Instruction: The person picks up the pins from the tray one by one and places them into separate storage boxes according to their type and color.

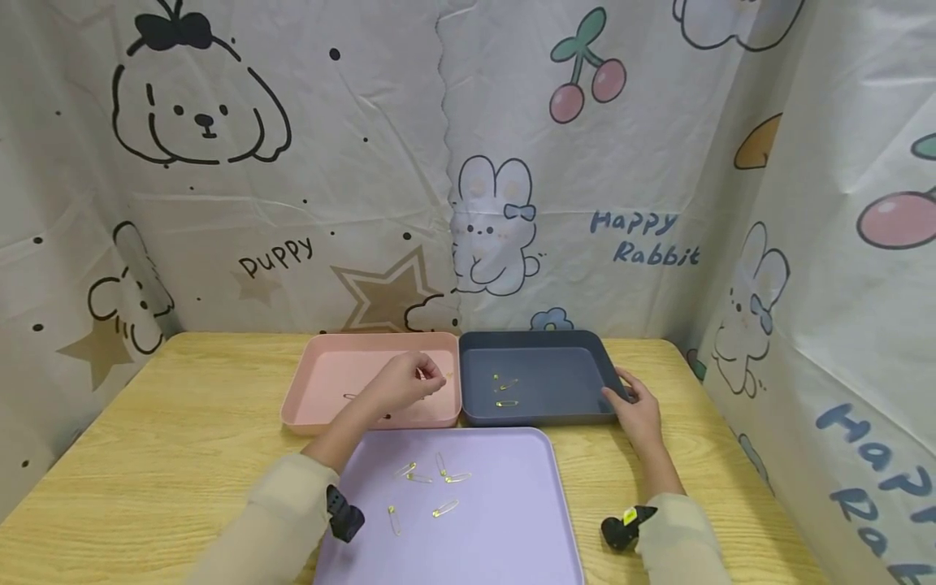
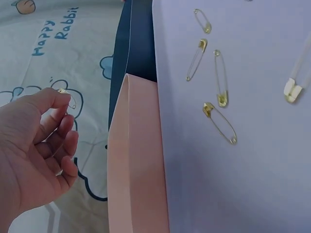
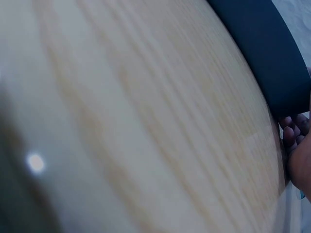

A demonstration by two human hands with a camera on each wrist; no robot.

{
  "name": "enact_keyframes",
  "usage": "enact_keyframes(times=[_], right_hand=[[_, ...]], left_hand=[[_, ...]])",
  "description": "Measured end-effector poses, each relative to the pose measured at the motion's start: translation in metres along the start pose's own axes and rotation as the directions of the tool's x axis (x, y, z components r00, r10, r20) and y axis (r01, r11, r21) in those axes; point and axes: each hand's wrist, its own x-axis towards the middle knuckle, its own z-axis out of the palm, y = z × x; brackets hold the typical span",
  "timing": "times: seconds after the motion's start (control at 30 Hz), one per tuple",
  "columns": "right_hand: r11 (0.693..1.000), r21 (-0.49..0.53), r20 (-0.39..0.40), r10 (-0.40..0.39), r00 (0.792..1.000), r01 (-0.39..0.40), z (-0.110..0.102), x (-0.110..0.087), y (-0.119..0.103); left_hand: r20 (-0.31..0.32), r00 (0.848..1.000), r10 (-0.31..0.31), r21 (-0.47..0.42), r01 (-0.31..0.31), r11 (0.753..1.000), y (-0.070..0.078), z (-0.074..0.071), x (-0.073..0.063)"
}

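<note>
My left hand is over the pink tray. Between thumb and fingertip it pinches a small gold safety pin, best seen in the left wrist view. At the right side of the dark blue tray, my right hand grips the wall, thumb at the rim. Gold safety pins lie inside that tray. A darker pin shows in the pink tray, partly hidden by the left arm. Several gold safety pins are spread over the lavender tray in front.
The pink and dark blue trays stand side by side at the back of the wooden table, the lavender one close before them. A printed curtain hangs behind and along both sides. Black wrist cameras sit at both cuffs.
</note>
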Motion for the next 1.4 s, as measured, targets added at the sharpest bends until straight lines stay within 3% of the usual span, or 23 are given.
enact_keyframes(times=[0.17, 0.43, 0.7, 0.8, 1.07, 1.4], right_hand=[[1.000, -0.001, 0.006, -0.004, 1.000, 0.004, 0.000, 0.000, 0.000], [1.000, -0.007, 0.015, 0.005, 1.000, -0.005, -0.001, -0.001, 0.000], [1.000, -0.011, 0.002, -0.002, 1.000, 0.002, -0.002, 0.000, 0.000], [1.000, -0.004, -0.002, -0.003, 1.000, 0.003, -0.002, -0.001, -0.001], [1.000, 0.007, -0.002, 0.006, 1.000, -0.006, -0.001, -0.001, -0.001], [1.000, -0.001, 0.009, 0.010, 1.000, -0.010, -0.001, -0.001, -0.001]], left_hand=[[-0.013, 1.000, -0.025, -0.043, 0.025, 0.999, 0.000, 0.003, 0.009], [-0.044, 0.999, -0.018, -0.056, 0.015, 0.998, 0.005, 0.006, 0.019], [-0.077, 0.995, 0.069, -0.094, -0.076, 0.993, 0.008, 0.012, 0.034], [-0.094, 0.993, 0.076, -0.111, -0.086, 0.990, 0.009, 0.017, 0.040], [-0.133, 0.991, 0.014, -0.156, -0.035, 0.987, 0.009, 0.031, 0.049], [-0.152, 0.986, -0.065, -0.224, 0.029, 0.974, 0.005, 0.038, 0.054]])
